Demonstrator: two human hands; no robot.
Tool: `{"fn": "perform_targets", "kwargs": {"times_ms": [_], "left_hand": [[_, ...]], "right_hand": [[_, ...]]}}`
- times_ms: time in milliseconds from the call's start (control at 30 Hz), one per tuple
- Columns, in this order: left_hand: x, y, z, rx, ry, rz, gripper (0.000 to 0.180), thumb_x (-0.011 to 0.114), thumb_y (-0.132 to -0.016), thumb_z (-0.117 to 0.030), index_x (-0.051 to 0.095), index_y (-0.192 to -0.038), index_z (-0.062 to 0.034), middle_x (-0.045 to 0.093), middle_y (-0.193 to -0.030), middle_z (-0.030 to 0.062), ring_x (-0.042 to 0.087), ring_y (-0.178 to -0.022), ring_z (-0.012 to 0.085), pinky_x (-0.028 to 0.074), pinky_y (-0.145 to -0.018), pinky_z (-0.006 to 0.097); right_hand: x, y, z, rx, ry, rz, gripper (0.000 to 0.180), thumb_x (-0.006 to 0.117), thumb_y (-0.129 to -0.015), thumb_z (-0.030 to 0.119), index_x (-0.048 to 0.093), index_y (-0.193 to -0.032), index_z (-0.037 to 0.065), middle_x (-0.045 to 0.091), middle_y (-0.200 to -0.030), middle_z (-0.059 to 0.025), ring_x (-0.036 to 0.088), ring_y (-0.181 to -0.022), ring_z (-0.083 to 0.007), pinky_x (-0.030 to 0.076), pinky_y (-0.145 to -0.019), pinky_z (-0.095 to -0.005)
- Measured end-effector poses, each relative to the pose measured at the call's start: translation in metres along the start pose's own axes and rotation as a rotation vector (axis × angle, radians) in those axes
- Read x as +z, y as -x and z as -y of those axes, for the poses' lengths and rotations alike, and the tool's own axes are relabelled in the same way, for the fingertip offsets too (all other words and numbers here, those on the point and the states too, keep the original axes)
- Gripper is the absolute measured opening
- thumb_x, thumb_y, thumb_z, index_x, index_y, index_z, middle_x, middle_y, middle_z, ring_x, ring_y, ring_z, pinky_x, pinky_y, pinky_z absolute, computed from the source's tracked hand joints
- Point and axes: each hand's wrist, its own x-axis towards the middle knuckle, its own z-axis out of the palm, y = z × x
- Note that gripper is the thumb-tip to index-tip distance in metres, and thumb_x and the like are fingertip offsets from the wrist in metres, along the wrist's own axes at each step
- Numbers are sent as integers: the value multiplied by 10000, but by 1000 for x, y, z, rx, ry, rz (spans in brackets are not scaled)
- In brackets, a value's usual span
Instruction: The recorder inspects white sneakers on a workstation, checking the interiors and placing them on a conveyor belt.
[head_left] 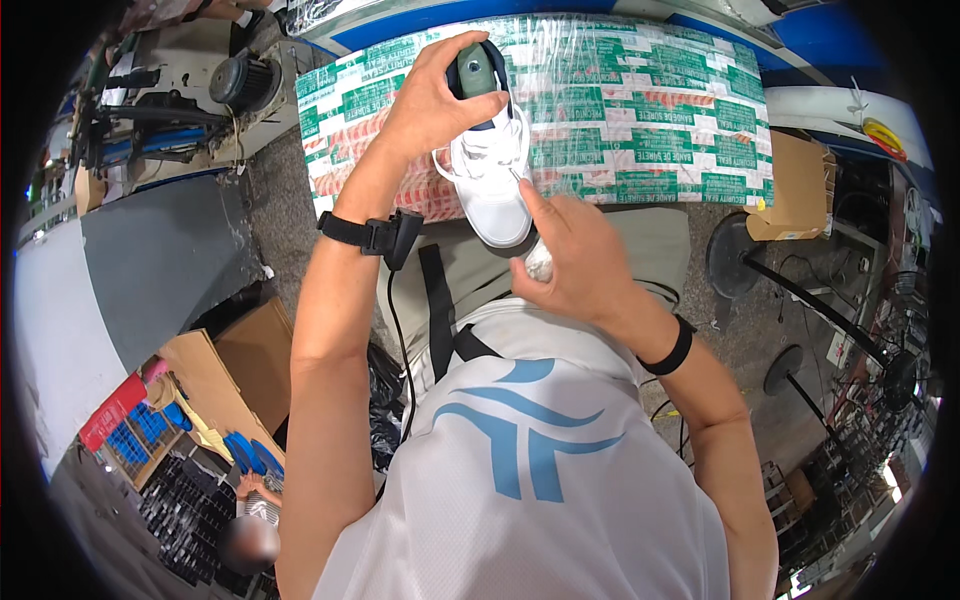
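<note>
White shoe [495, 212] in hand
Left hand [436, 104] clasps its heel end; right hand [583, 258], index extended, holds a white wad [540, 264].

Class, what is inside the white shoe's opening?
Inside the white shoe is a green block, partly covered by the left hand. The shoe itself hides whatever lies deeper, toward the toe.
</note>
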Motion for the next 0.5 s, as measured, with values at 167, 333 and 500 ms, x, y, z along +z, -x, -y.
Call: {"fn": "perform_targets", "kwargs": {"times_ms": [167,333,500], "left_hand": [[4,0,-5,-25,28,15,810,903,-818,-358,643,-1568,-201,605,-1556,198,561,-1503,391,441,-1268,507],[7,1,-1,-35,34,25,811,904,-814,-364,643,-1565,-200,606,-1556,192,553,-1510,387,442,-1268,502],[-8,-2,2,-15,49,38,849,900,-807,-361,626,-1590,-180,603,-1574,181,545,-1519,378,436,-1269,489]], "right_hand": [[-1,-4,-3,-12,23,4,953,865,-766,224,516,-1602,-71,679,-1092,-191,655,-955,-377,529,-839,-487],[10,-35,-29,-142,216,-65,909,855,-801,284,531,-1563,-92,632,-1020,-153,628,-922,-344,500,-836,-485],[-16,-5,-15,-58,82,128,964,865,-793,219,478,-1631,-61,682,-1108,-181,666,-976,-374,529,-914,-474]]}}
